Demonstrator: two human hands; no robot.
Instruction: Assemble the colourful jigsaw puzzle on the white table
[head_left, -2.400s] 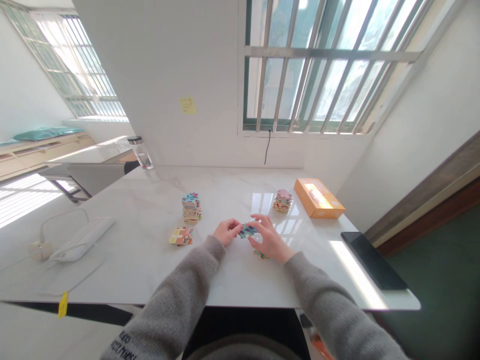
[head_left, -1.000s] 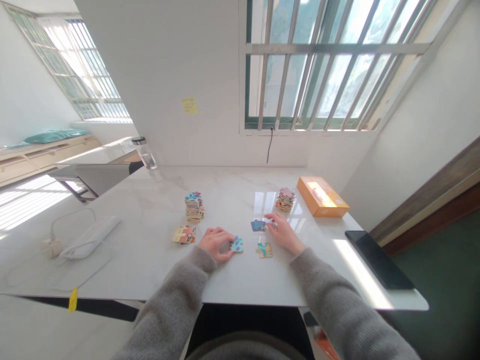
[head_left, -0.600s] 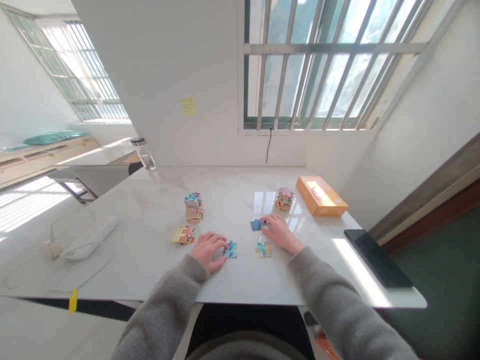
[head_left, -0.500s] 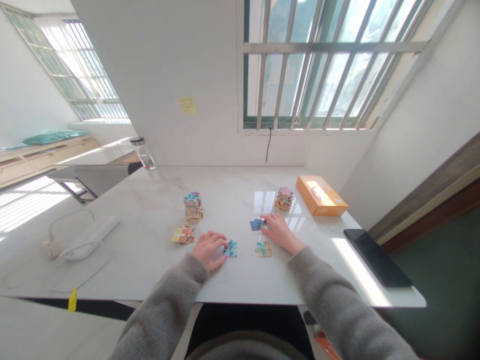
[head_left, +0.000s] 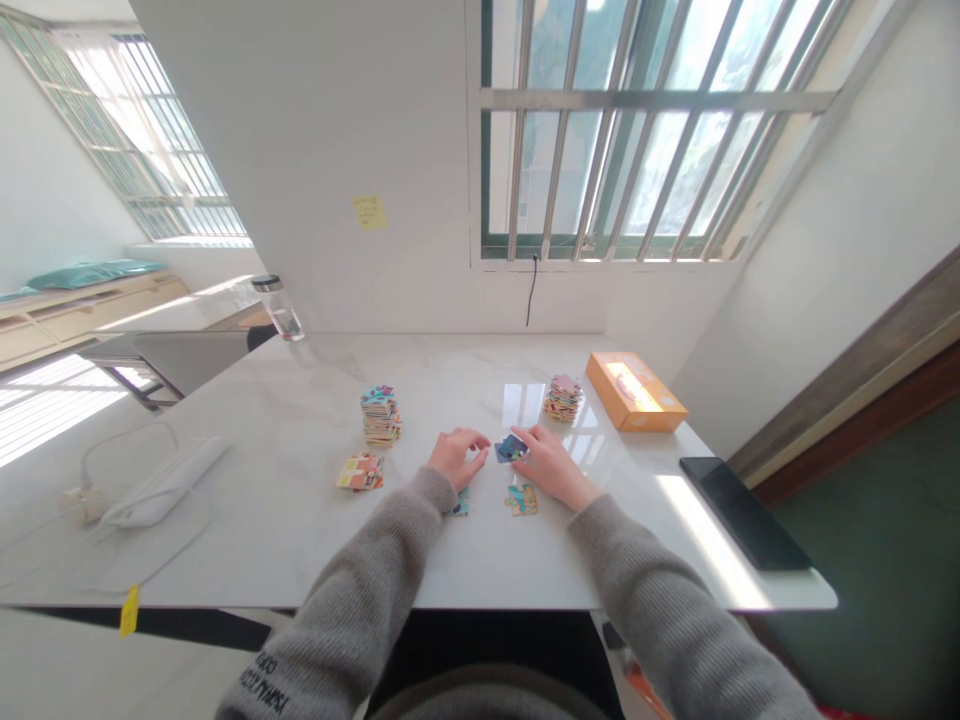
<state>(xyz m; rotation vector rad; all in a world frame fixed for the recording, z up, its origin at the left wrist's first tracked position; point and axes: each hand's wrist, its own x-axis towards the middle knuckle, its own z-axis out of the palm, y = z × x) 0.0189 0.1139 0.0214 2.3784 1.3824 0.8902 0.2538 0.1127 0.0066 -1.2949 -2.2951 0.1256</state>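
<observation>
Marble tabletop, head view: right hand open, fingertips on blue jigsaw piece; left hand loosely curled, holding nothing visible, just above teal piece, partly hidden by sleeve. Left stack and right stack stand beyond.

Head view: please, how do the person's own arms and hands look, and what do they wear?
Both arms wear long sleeves of grey knit: the left sleeve and the right sleeve. The left sleeve has dark printed lettering toward the elbow. The left hand and the right hand are bare, without gloves. No cables show on them.
</observation>
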